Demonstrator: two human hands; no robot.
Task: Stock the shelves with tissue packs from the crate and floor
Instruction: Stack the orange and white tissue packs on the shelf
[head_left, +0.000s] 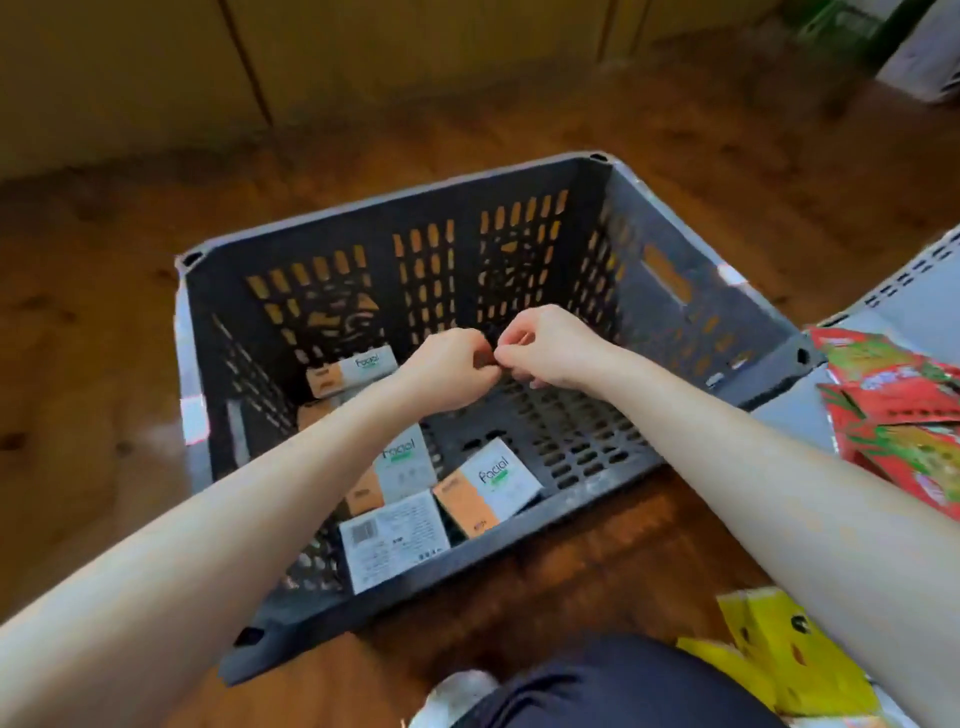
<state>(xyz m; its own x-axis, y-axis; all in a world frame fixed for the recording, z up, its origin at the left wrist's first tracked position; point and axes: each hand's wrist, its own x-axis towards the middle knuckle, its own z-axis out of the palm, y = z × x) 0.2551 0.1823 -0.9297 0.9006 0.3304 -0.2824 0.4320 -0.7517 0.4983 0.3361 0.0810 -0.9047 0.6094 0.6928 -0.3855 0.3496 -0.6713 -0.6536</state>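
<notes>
Left hand (452, 370) and right hand (548, 345) meet over the crate (395, 209), fingers (511, 359) curled, on what I cannot tell; next, probably grabbing a tissue pack (491, 486).

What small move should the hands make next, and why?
Probably bring the right hand back and down to the tissue pack by the near wall of the crate. It and the left hand meet with curled fingers above the crate floor and hold no pack, while several packs lie inside.
</notes>
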